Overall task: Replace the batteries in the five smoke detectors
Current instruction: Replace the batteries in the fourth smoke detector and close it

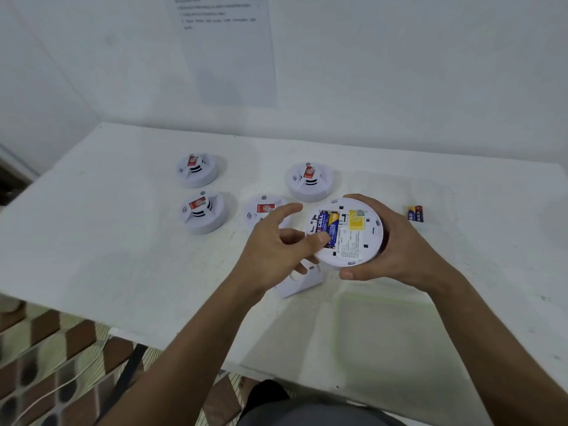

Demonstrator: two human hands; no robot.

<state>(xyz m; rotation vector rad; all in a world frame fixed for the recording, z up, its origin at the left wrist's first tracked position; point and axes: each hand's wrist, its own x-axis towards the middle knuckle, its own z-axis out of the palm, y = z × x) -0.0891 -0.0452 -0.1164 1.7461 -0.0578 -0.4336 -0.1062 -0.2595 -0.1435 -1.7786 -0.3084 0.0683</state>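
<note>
Head view: white table [123,241] against wall [399,72]; right hand [396,250] grips detector [353,238], left hand's [273,244] fingers spread.

**Open to the right and front, crowded to the left**

Four upright smoke detectors [198,170] [204,213] [309,181] [264,210] clustered on the left-centre of the white table [92,241], with narrow lanes between. White base plate [299,281] lying below the left hand [276,244], blocking the near-centre. Two loose batteries [415,214] just beyond the right hand [396,244]. Bare tabletop along the near edge, far right and far left. Wall [399,72] closing off the back.
</note>
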